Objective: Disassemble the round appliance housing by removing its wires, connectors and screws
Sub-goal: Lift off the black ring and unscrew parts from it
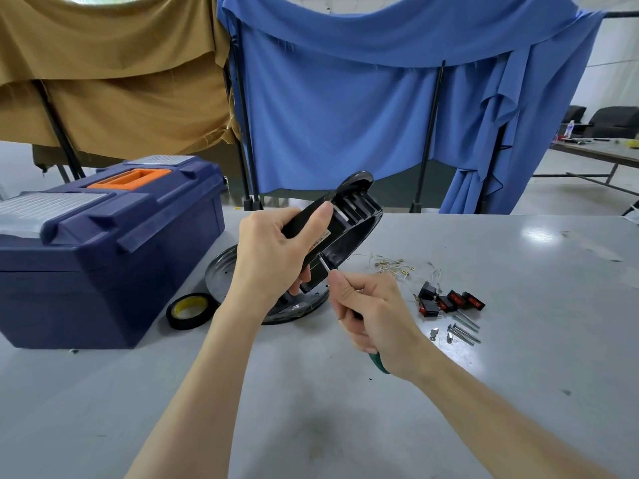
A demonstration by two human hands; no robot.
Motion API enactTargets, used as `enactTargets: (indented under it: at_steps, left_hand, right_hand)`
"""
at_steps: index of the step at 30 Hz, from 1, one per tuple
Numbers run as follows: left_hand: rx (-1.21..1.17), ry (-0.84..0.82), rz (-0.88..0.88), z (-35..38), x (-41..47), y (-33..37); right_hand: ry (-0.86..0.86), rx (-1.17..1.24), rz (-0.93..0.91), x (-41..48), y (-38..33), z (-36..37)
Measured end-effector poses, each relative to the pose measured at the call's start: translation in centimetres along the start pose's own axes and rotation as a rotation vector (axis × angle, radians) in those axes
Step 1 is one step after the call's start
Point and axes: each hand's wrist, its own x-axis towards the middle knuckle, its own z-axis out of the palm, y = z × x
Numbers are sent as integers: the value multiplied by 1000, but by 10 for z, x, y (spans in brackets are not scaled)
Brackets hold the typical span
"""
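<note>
My left hand (273,254) grips the black round housing (349,219) and holds it tilted on edge above the table. My right hand (373,309) grips a screwdriver with a green handle end (379,364). Its metal tip (325,263) touches the housing's lower rim. Under the housing, a round metal plate (221,271) lies flat on the table. To the right lie loose wires with brass connectors (390,266), several black rocker switches with red faces (449,300), and long screws with nuts (460,330).
A dark blue toolbox (103,250) with an orange handle stands at the left. A roll of black tape (189,311) lies in front of it. Blue and tan cloths (345,115) hang on frames behind the grey table (311,409).
</note>
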Motion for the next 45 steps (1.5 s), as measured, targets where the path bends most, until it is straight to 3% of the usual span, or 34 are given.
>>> enactTargets:
  at_steps: [6, 14, 20, 25, 30, 33, 37, 41, 45]
  left_hand:
    - [-1, -36, -5, 2, 0, 0]
    - [-6, -52, -39, 5, 0, 2]
    - [14, -80, 18, 6, -1, -2]
    - [32, -24, 20, -8, 5, -11]
    - [26, -92, 36, -2, -3, -14]
    - [27, -132, 25, -1, -3, -15]
    - [-16, -347, -53, -3, -6, -14]
    - [412, -546, 45, 8, -24, -19]
    - [655, -720, 88, 26, -52, -32]
  right_hand:
    - [40, -116, -120, 1, 5, -5]
    - [294, -668, -485, 4, 17, -9]
    - [329, -882, -662, 4, 15, -16]
    - [263, -1000, -784, -5, 12, -16]
    - [279, -937, -588, 2, 18, -23]
    - [290, -880, -608, -1, 19, -20]
    - [583, -655, -675, -6, 10, -31]
    - [778, -351, -618, -2, -22, -48]
    - [601, -332, -392, -1, -52, -69]
